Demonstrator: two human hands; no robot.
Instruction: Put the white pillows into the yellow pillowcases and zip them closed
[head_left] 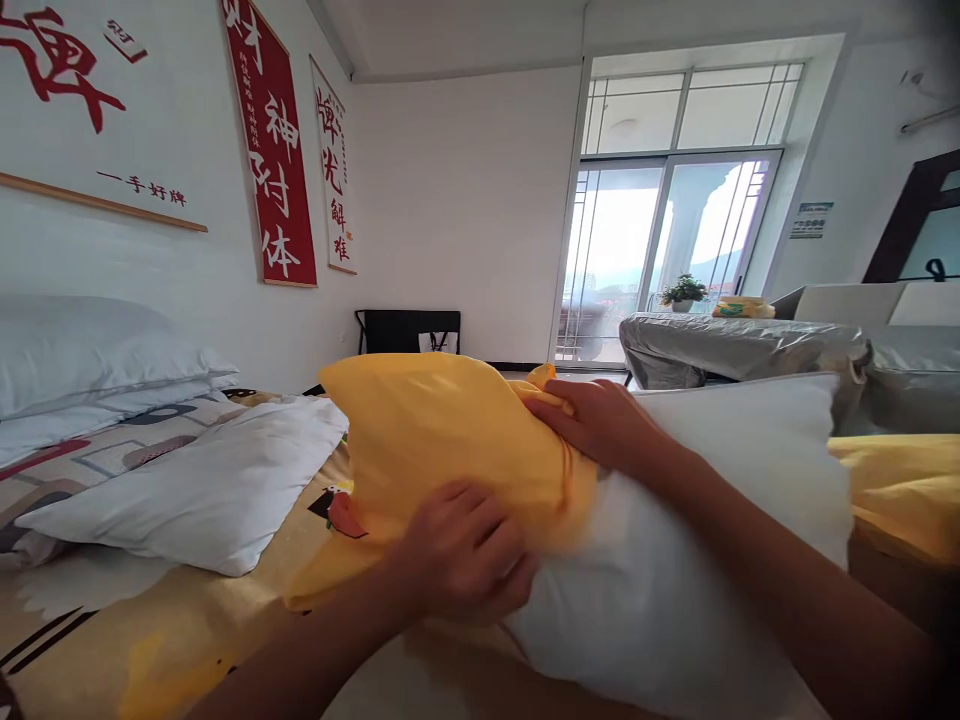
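Note:
A yellow pillowcase (pixel 442 430) is partly drawn over one end of a white pillow (pixel 652 590), which stretches out to the right. Low on the pillowcase, near its edge, my left hand (pixel 469 550) is closed, its fingers curled on the cloth. My right hand (pixel 600 420) grips the bunched upper edge of the pillowcase, beside the pillow's top. The fabric between the hands is slightly blurred. Part of a red printed figure shows on the case's left side.
Another white pillow (pixel 202 490) lies left on the patterned bedding (pixel 97 640). Stacked white pillows (pixel 97 350) rest against the wall. More yellow cloth (pixel 904 490) lies at right. Behind stand a plastic-covered sofa (pixel 735 350), a potted plant (pixel 684 290) and a black chair (pixel 409 330).

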